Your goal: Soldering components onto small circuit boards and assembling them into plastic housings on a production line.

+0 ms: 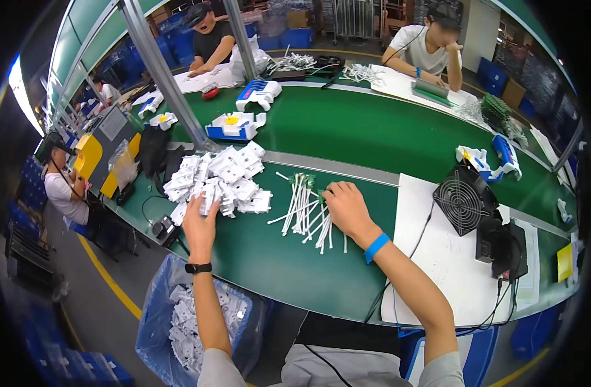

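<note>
The left hand (201, 222) is closing its grip on a white part from the pile (221, 180); the right hand (348, 208), fingers curled, is pressing the strips (303, 209) flat on the bench (276, 258), keeping both supplies within reach.

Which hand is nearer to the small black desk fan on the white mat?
Right. The right hand rests on the white cable pieces, left of the fan; the left hand is farther left, at the pile of white plastic parts.
</note>
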Action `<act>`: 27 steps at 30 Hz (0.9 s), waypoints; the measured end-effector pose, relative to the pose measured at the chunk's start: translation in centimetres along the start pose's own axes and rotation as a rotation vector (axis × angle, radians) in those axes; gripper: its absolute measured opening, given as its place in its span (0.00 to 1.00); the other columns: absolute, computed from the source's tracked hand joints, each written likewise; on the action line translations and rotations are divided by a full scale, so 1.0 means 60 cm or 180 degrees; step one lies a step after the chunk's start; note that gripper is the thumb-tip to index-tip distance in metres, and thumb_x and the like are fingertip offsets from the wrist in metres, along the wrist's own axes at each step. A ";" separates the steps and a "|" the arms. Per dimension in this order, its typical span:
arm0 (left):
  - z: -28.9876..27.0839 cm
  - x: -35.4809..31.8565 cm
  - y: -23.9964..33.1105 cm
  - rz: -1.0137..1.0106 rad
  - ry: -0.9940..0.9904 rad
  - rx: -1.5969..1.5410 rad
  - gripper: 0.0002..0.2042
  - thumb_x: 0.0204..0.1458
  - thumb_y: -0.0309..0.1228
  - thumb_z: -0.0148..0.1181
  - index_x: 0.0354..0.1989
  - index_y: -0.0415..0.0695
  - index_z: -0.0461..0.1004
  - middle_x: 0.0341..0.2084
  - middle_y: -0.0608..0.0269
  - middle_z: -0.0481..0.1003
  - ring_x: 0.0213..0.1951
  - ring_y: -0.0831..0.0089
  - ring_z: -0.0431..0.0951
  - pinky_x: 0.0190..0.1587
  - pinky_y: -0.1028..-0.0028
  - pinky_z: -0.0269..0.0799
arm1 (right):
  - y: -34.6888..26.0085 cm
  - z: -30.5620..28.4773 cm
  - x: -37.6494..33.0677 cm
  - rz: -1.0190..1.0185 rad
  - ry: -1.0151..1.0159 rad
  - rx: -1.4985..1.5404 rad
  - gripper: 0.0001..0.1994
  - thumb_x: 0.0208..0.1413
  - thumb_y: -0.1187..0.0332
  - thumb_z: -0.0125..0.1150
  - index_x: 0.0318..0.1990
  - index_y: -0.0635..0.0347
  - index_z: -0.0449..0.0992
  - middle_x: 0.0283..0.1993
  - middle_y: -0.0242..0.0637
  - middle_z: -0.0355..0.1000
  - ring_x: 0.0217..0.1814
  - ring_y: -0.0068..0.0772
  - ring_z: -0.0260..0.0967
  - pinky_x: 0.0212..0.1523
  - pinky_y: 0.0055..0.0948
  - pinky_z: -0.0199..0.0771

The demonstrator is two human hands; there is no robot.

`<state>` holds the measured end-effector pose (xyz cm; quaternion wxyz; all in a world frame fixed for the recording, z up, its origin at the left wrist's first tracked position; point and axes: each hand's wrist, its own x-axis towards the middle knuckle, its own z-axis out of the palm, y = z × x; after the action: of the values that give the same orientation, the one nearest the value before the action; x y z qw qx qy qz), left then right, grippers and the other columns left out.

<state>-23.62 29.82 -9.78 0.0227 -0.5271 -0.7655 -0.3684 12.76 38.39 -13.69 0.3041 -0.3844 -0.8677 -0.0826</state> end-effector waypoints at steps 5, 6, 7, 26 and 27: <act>-0.021 0.001 -0.001 -0.0276 0.0134 -0.0302 0.26 0.51 0.41 0.75 0.55 0.39 0.81 0.53 0.44 0.80 0.51 0.54 0.81 0.50 0.65 0.74 | 0.020 -0.048 0.002 0.0033 0.0169 0.0257 0.04 0.52 0.76 0.62 0.36 0.60 0.77 0.43 0.41 0.72 0.53 0.44 0.69 0.54 0.40 0.70; -0.031 0.003 0.008 -0.0597 -0.0003 -0.0293 0.26 0.51 0.39 0.75 0.57 0.39 0.80 0.46 0.51 0.83 0.45 0.62 0.82 0.43 0.69 0.73 | 0.023 -0.061 0.003 0.0149 0.0216 0.0504 0.04 0.54 0.74 0.63 0.37 0.60 0.76 0.41 0.41 0.73 0.50 0.44 0.71 0.51 0.41 0.72; -0.028 0.008 0.008 -0.0586 0.0013 -0.0300 0.26 0.51 0.39 0.75 0.57 0.39 0.80 0.46 0.51 0.83 0.45 0.62 0.82 0.43 0.69 0.73 | 0.028 -0.075 0.006 0.0140 0.0233 0.0497 0.04 0.54 0.74 0.63 0.37 0.60 0.76 0.41 0.41 0.73 0.50 0.44 0.71 0.51 0.41 0.72; -0.024 -0.031 0.244 -0.0239 -0.0331 -0.5267 0.15 0.68 0.36 0.57 0.53 0.37 0.71 0.52 0.54 0.75 0.53 0.62 0.76 0.65 0.60 0.69 | 0.082 -0.243 0.012 0.2184 0.2279 0.3450 0.07 0.68 0.69 0.60 0.44 0.65 0.75 0.43 0.37 0.78 0.44 0.27 0.74 0.50 0.29 0.75; -0.004 -0.035 0.249 -0.0537 -0.0823 -0.5900 0.19 0.69 0.44 0.53 0.49 0.37 0.73 0.54 0.51 0.74 0.54 0.60 0.76 0.64 0.59 0.71 | 0.077 -0.250 0.014 0.2253 0.2314 0.4086 0.07 0.71 0.68 0.54 0.47 0.63 0.69 0.48 0.43 0.79 0.46 0.32 0.76 0.56 0.32 0.73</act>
<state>-10.48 30.60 -2.45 -0.5181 -0.3145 -0.1992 -0.7700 22.58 36.45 -1.60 0.7354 -0.3358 -0.4205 0.4118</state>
